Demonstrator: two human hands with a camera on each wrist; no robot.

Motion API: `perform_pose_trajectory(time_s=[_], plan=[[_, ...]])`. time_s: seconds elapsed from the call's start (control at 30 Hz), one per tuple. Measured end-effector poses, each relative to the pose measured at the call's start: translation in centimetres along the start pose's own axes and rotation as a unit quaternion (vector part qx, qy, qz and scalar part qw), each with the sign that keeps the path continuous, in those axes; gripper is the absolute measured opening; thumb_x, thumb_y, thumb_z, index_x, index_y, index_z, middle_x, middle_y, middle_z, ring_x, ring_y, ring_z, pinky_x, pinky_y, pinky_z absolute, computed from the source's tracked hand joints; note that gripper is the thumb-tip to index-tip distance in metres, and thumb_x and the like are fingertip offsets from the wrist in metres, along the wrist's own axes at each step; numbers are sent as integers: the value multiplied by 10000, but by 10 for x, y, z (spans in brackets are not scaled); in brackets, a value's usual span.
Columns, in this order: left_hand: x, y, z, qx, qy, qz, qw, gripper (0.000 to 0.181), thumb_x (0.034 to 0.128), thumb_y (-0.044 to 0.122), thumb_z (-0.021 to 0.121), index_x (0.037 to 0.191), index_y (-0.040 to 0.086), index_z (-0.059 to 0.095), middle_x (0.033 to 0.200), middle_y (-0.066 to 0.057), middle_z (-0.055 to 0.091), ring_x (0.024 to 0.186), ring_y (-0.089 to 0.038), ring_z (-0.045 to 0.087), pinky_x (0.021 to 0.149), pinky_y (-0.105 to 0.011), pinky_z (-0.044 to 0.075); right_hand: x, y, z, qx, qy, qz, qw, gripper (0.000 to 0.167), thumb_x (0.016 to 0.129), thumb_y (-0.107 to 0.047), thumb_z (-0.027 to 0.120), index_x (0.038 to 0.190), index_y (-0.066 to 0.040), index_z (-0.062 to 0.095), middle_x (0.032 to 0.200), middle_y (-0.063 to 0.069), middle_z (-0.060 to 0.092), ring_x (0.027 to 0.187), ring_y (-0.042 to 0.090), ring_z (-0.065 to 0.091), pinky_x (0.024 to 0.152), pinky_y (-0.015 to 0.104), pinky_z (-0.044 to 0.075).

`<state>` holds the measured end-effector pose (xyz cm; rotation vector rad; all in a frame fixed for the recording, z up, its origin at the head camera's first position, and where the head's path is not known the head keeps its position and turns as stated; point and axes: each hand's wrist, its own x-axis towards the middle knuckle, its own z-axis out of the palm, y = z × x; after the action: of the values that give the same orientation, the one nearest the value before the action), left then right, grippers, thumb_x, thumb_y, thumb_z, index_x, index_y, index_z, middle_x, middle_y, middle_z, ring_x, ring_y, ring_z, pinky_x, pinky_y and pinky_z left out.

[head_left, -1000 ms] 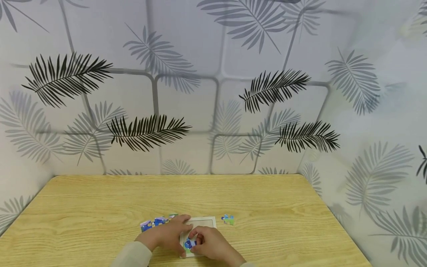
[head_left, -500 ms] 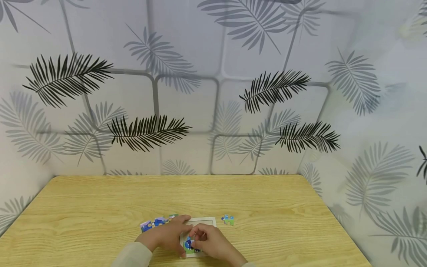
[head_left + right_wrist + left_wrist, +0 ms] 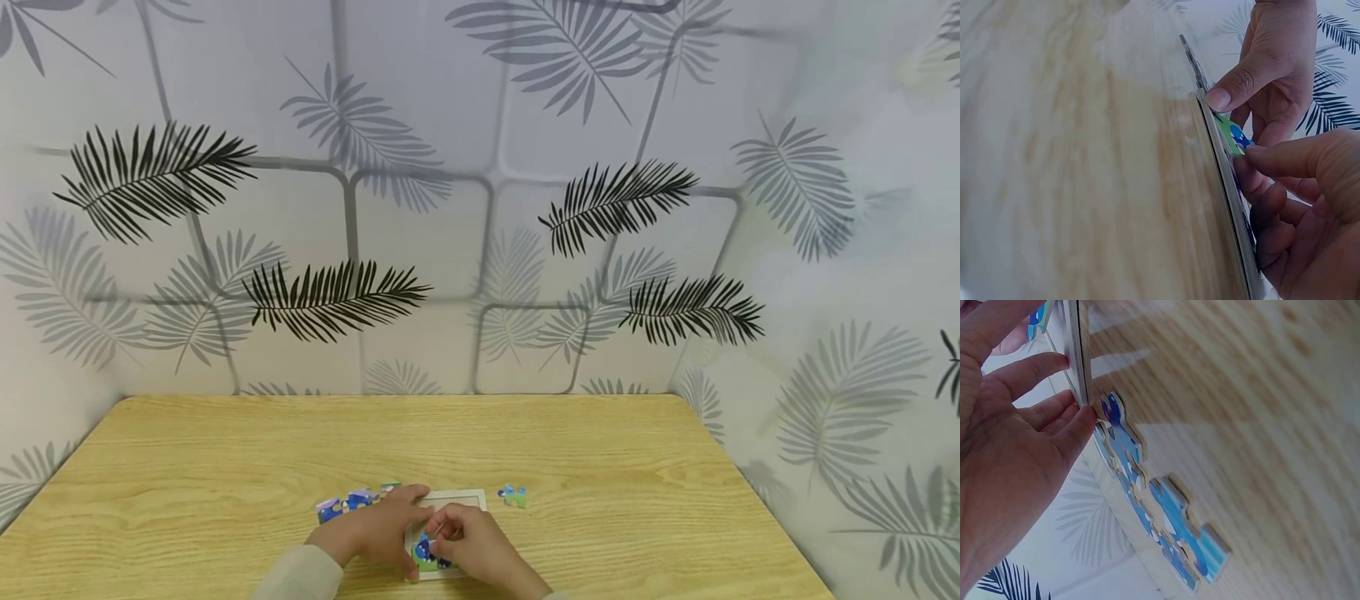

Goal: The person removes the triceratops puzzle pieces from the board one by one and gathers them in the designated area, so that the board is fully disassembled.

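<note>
A shallow white puzzle frame (image 3: 469,493) lies near the table's front. My left hand (image 3: 378,529) spans its left side and holds it, the thumb on the near edge and fingertips at the far edge; in the left wrist view those fingertips meet the rim. My right hand (image 3: 480,546) is over the frame, thumb and forefinger pinching a blue-and-green jigsaw piece (image 3: 1235,133). Blue and green artwork (image 3: 423,550) shows in the frame's lower left corner. The fingers hide much of the frame's inside.
Several loose jigsaw pieces (image 3: 358,498) lie left of the frame, partly behind the left hand; the left wrist view shows them flat on the table. Some green-and-blue jigsaw pieces (image 3: 513,495) lie to the right. A leaf-patterned backdrop (image 3: 420,208) stands behind the wooden table (image 3: 615,483).
Over the lower left of the frame, my right hand has shifted slightly and its fingers have drawn together, uncovering more of the artwork. My left hand stays in place.
</note>
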<state>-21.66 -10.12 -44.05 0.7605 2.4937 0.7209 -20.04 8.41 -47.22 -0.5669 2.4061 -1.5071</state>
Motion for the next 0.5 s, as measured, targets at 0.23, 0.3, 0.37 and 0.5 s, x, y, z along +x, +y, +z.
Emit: perform_pose_trajectory(time_s=[0.23, 0.3, 0.37, 0.5], plan=[[1, 0, 1, 51, -8, -80, 10000, 759, 701, 221, 836, 1353, 24, 501, 1499, -158, 274, 1375, -380, 222, 1055, -566, 269, 1, -1, -2, 107, 81, 168, 9998, 45, 827, -38, 696, 854, -30, 662, 737, -24, 608, 665, 58, 528, 596, 169, 431], [1, 0, 1, 85, -12, -103, 9999, 759, 702, 223, 835, 1355, 29, 501, 1500, -153, 277, 1377, -374, 220, 1058, -562, 266, 2, -1, -4, 151, 111, 242, 9995, 54, 821, -50, 707, 842, -23, 666, 729, -21, 619, 662, 64, 540, 597, 173, 440], [2, 0, 1, 109, -18, -133, 9999, 759, 701, 227, 835, 1355, 33, 502, 1499, -147, 279, 1378, -370, 219, 1060, -559, 265, 3, 0, -6, 205, 132, 277, 9993, 64, 817, -53, 714, 838, -13, 669, 721, -10, 628, 652, 72, 545, 588, 174, 442], [2, 2, 0, 109, -41, -212, 9997, 760, 700, 231, 835, 1357, 40, 503, 1504, -138, 276, 1383, -365, 211, 1067, -557, 255, 3, 0, -13, 317, 221, 287, 9988, 76, 821, -50, 710, 853, 3, 666, 734, 22, 632, 653, 95, 541, 578, 183, 441]])
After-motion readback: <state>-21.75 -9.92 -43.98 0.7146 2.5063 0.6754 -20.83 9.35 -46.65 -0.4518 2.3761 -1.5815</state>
